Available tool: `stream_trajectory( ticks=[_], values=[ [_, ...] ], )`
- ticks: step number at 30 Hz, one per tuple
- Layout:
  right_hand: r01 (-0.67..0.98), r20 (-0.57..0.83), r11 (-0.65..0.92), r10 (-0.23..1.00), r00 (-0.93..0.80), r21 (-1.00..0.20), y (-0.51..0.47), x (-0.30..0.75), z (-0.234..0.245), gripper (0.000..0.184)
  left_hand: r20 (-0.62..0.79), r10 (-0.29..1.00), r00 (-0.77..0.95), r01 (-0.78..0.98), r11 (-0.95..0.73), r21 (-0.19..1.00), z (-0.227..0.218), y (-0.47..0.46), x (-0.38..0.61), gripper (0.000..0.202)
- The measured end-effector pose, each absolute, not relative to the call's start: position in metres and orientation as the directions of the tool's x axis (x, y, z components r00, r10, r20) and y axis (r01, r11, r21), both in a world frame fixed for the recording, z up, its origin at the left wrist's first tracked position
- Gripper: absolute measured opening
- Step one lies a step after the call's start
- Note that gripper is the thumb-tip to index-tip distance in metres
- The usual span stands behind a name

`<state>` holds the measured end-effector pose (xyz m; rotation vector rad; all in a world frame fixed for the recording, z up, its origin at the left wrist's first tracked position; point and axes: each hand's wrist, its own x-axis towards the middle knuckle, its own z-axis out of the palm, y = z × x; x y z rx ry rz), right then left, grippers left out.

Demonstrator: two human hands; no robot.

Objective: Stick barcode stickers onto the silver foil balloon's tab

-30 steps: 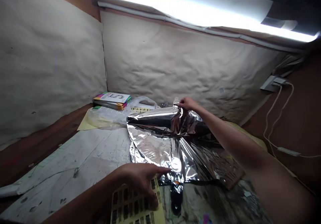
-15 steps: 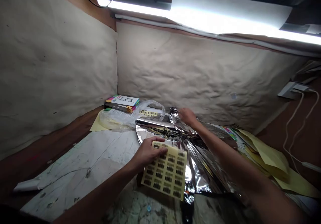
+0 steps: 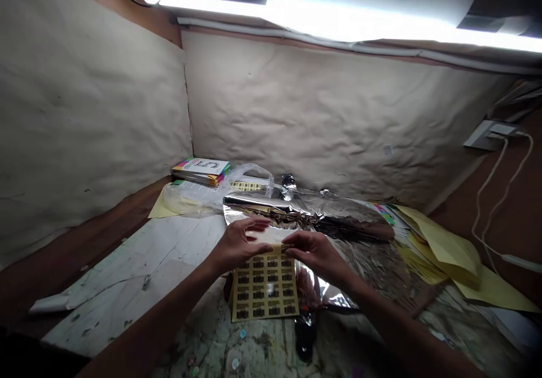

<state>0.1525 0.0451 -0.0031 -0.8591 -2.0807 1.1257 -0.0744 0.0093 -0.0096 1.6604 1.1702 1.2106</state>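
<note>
A yellow sheet of barcode labels (image 3: 266, 288) hangs tilted in front of me above the worktable. At its top edge, my left hand (image 3: 240, 245) holds it with the thumb in front and the fingers curled behind. My right hand (image 3: 318, 254) pinches at the top right corner of the sheet, thumb against forefinger. Whether a single label is between those fingertips is too small to tell. Behind both hands lies shiny silver foil film (image 3: 271, 204), crumpled and folded on the table, with a twisted foil knob (image 3: 288, 181) at its back edge.
Colourful printed booklets (image 3: 201, 168) are stacked at the back left beside a clear plastic bag (image 3: 190, 197). Yellow paper sheets (image 3: 440, 245) lie on the right. White cables (image 3: 480, 197) hang from a wall socket (image 3: 486, 135). A tube light (image 3: 212, 5) runs overhead.
My right hand has come back from the foil knob to the top corner of the label sheet. The foil's front part has shifted, and the sheet now faces me more squarely.
</note>
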Motion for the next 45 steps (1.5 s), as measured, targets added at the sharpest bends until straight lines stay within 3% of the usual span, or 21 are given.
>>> stream_trajectory(
  ticks=[3,6,9,13,16,19,22,26,30,34,38,41,45],
  values=[
    [0.335,0.349,0.626,0.716,-0.604,-0.704,0.038,0.15,-0.003,0.012,0.153,0.954,0.256,0.252,-0.219,0.943,-0.014,0.008,-0.074,0.033],
    [0.418,0.506,0.797,0.601,-0.618,-0.436,0.033,0.15,-0.004,0.012,0.118,0.958,0.26,0.251,-0.185,0.95,-0.016,0.008,-0.072,0.027],
    [0.456,0.571,0.864,0.488,-0.66,-0.212,0.032,0.151,-0.006,0.014,0.089,0.966,0.242,0.242,-0.149,0.959,-0.014,0.007,-0.071,0.028],
    [0.448,0.608,0.89,0.402,-0.685,-0.085,0.033,0.15,-0.01,0.017,0.069,0.977,0.201,0.243,-0.118,0.963,-0.013,0.007,-0.071,0.028],
    [0.417,0.63,0.897,0.408,-0.66,-0.144,0.028,0.148,-0.005,0.014,0.031,0.982,0.185,0.24,-0.076,0.968,-0.015,0.008,-0.073,0.031],
    [0.354,0.59,0.821,0.57,-0.572,-0.449,0.019,0.151,0.01,0.01,-0.073,0.977,0.201,0.228,0.026,0.973,-0.012,0.008,-0.078,0.037],
    [0.297,0.311,0.515,0.79,-0.528,-0.804,0.012,0.166,0.02,0.011,-0.176,0.924,0.338,0.178,0.121,0.977,-0.003,0.004,-0.084,0.038],
    [0.328,-0.05,0.124,0.877,-0.477,-0.937,0.008,0.192,0.004,0.018,-0.29,0.689,0.664,0.194,0.215,0.957,0.003,-0.007,-0.08,0.039],
    [0.291,-0.202,-0.071,0.871,-0.449,-0.954,0.005,0.205,-0.023,0.024,-0.348,0.453,0.821,0.322,0.136,0.937,-0.007,-0.016,-0.063,0.068],
    [0.352,-0.172,0.017,0.85,-0.498,-0.936,0.007,0.205,-0.029,0.021,-0.387,0.409,0.826,0.415,0.022,0.91,-0.02,-0.018,-0.051,0.093],
    [0.46,-0.138,0.141,0.842,-0.522,-0.876,0.007,0.204,-0.03,0.017,-0.393,0.442,0.806,0.485,-0.112,0.867,-0.023,-0.019,-0.049,0.099],
    [0.598,-0.038,0.317,0.863,-0.504,-0.736,0.002,0.202,-0.035,0.014,-0.392,0.459,0.797,0.504,-0.146,0.851,-0.02,-0.021,-0.049,0.098],
    [0.74,0.197,0.515,0.855,-0.48,-0.432,-0.008,0.205,-0.033,0.038,-0.399,0.463,0.792,0.514,-0.15,0.845,-0.018,-0.021,-0.049,0.099]
  ],
)
